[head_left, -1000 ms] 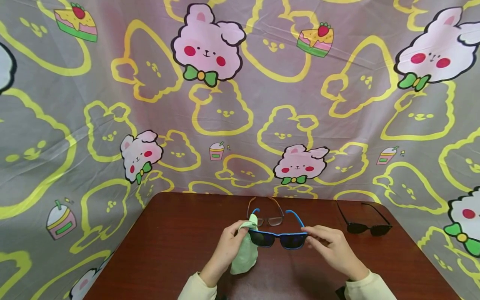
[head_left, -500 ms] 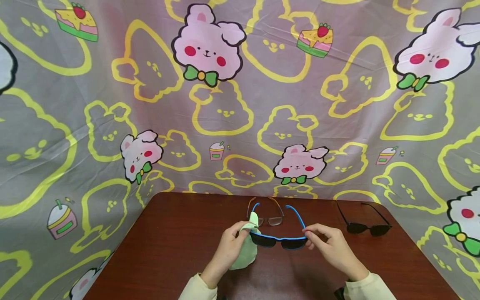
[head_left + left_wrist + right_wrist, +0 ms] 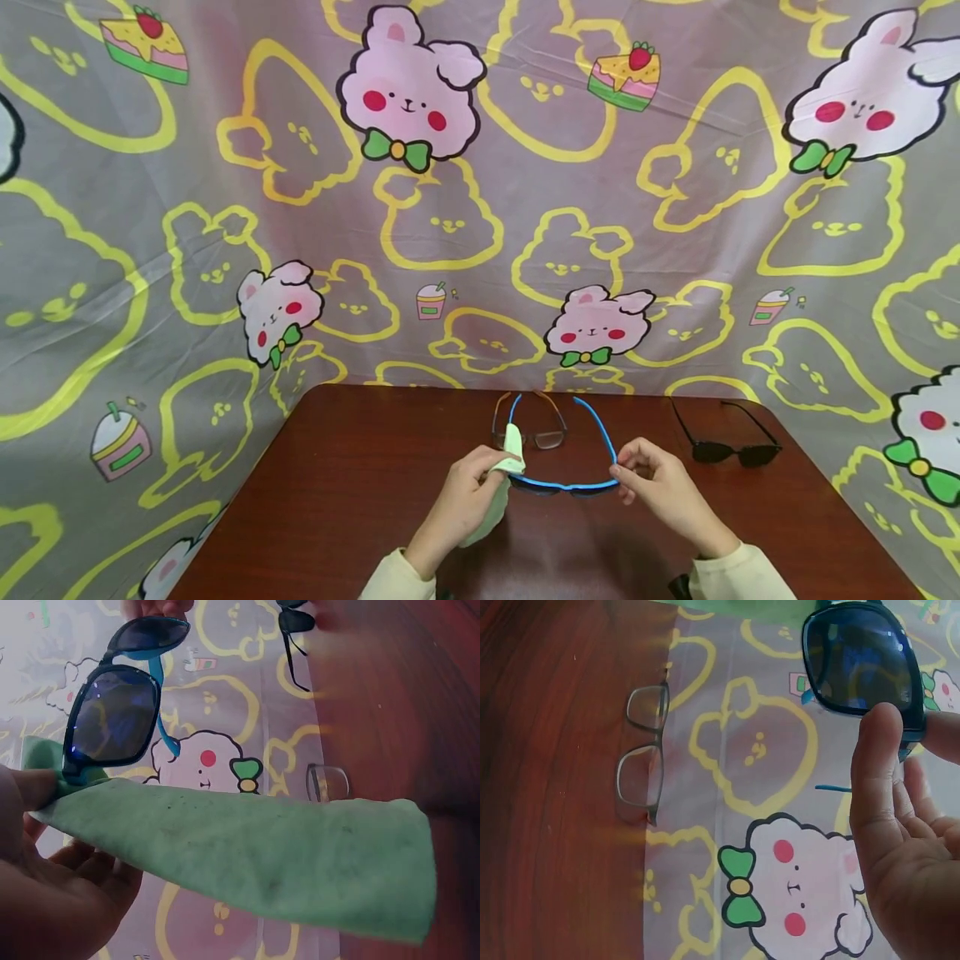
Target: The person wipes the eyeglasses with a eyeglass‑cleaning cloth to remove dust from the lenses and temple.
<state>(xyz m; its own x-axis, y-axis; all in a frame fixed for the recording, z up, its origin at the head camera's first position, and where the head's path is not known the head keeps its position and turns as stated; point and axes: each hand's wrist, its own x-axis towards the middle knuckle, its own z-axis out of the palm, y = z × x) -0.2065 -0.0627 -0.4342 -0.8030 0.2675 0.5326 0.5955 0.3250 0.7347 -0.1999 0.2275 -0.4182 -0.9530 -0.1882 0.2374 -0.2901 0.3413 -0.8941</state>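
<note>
Watching remotely through the head view, I find the blue sunglasses (image 3: 567,487) low in the centre of the frame, lifted above the table (image 3: 337,483), with the arms unfolded toward the top and the front tipped so that mostly its upper edge shows. My left hand (image 3: 459,502) pinches the green cloth (image 3: 255,851) at one end of the frame front; the rest of the cloth hangs down loose. My right hand (image 3: 666,498) pinches the other end near the hinge, thumb against fingers — no cloth on that side.

I judge the step in hand to be wiping the pair with the cloth. To do it well, I would let the right hand do the steadying, light at the hinge, fingertips off the dark lens, which the thumb nearly covers in the right wrist view. The left hand should bring a flat fold of cloth across the lens, pressing gently from both faces — never twisting the frame between the two grips. The hanging cloth could get in the way, so gathering it would help. Clear glasses (image 3: 639,777) lie just beyond, and black sunglasses (image 3: 716,452) rest at the right; low sweeps could knock the clear pair.
</note>
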